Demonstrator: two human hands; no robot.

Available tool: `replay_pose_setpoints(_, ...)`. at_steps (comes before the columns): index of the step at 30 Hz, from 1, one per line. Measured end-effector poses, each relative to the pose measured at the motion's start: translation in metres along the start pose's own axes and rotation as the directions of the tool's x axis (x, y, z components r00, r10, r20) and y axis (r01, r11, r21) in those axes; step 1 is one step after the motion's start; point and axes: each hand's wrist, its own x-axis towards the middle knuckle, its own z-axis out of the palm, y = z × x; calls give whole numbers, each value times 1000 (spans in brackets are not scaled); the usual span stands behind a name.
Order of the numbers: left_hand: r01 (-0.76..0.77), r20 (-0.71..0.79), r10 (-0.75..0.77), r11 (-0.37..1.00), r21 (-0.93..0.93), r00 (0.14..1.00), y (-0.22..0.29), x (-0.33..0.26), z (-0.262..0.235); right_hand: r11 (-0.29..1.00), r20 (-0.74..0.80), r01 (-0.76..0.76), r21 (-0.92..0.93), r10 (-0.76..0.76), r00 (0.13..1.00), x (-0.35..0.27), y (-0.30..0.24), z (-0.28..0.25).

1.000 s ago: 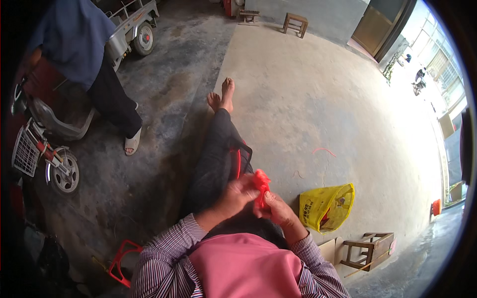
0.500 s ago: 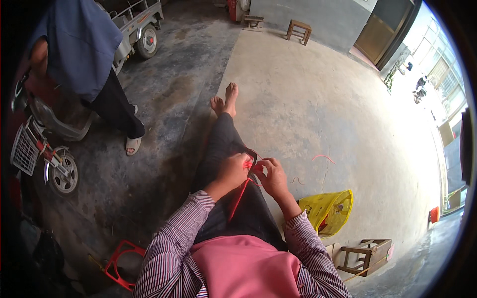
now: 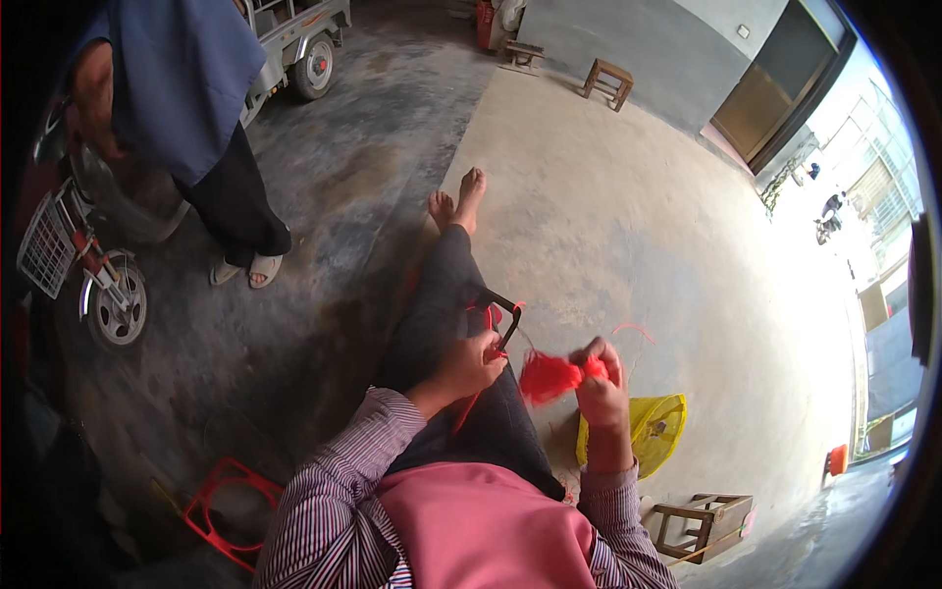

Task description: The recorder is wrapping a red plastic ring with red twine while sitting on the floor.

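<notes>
Over my lap, my left hand [image 3: 467, 367] is closed around a dark angular frame [image 3: 515, 316], with red cord wound near it. A red strand [image 3: 465, 414] hangs below that hand along my trouser leg. To the right, my right hand [image 3: 602, 393] pinches a fluffy bundle of red yarn [image 3: 549, 377], blurred by motion. The bundle's loose end points toward the frame, and a gap separates the two hands. A thin strand seems to run between frame and bundle. My left fingers partly hide the frame's lower end.
A yellow bag [image 3: 659, 432] stands right of my legs, near a wooden stool [image 3: 702, 525]. A red plastic frame [image 3: 231, 510] lies at lower left. Another person [image 3: 186, 98] stands at left by a scooter [image 3: 120, 299]. A small stool [image 3: 608, 83] is at the far wall.
My right hand has pulled away to the right from my left hand, carrying the red yarn bundle. More of the dark frame shows. The other person's feet are now closer together.
</notes>
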Motion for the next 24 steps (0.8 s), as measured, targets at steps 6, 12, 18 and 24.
replay_pose_setpoints(6,-124,-63,122,992,-23,991,-24,11,14,840,396,-370,396,207,894,-59,-35,72)
replay_pose_setpoints(12,-68,58,80,981,-181,995,-61,31,25,837,435,-413,360,241,868,-63,-49,105)
replay_pose_setpoints(18,-187,-114,199,977,104,973,-24,27,26,794,472,-224,566,-89,877,-44,-67,93)
replay_pose_setpoints(24,-76,-124,-21,680,-729,992,1,38,3,880,479,330,-340,-140,866,7,-76,48)
